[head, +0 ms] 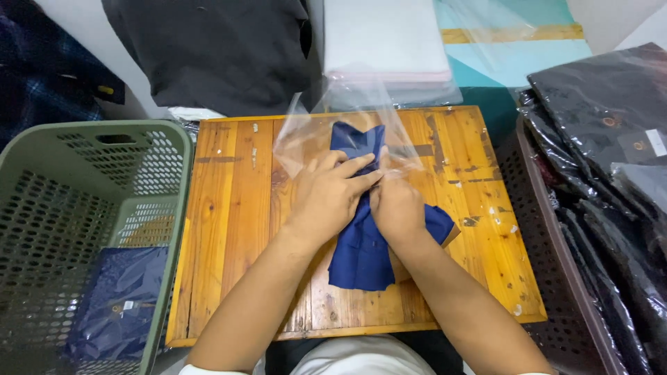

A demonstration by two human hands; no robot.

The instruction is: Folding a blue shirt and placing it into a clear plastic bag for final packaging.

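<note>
1. Two hands of yours work together at the middle of the small orange-brown wooden desk [236, 229], side by side and touching each other at the fingers.
2. Your left hand [330, 198] lies flat on the folded dark blue cloth garment [361, 253], with the fingers stretched toward the right and pressing on the cloth.
3. Your right hand [397, 208] is bent over the same garment just beside the left one, and its fingers are closed on the edge of the clear thin plastic bag [347, 114].
4. The upper part of the garment is already inside the open mouth of the bag, and the lower part lies uncovered on the desk, toward your body.
5. The bag stands up loose and wrinkled behind your hands, reaching to the far edge of the desk.
6. On your left stands a grey-green plastic laundry basket with holes [42, 208], and inside it lies a dark blue garment packed in shiny plastic [118, 305].
7. On your right a dark brown plastic basket with holes [528, 201] carries a pile of black garments in clear bags [611, 132].
8. Behind the desk lie a black folded cloth [222, 48] and a stack of flat clear bags [385, 38].
</note>
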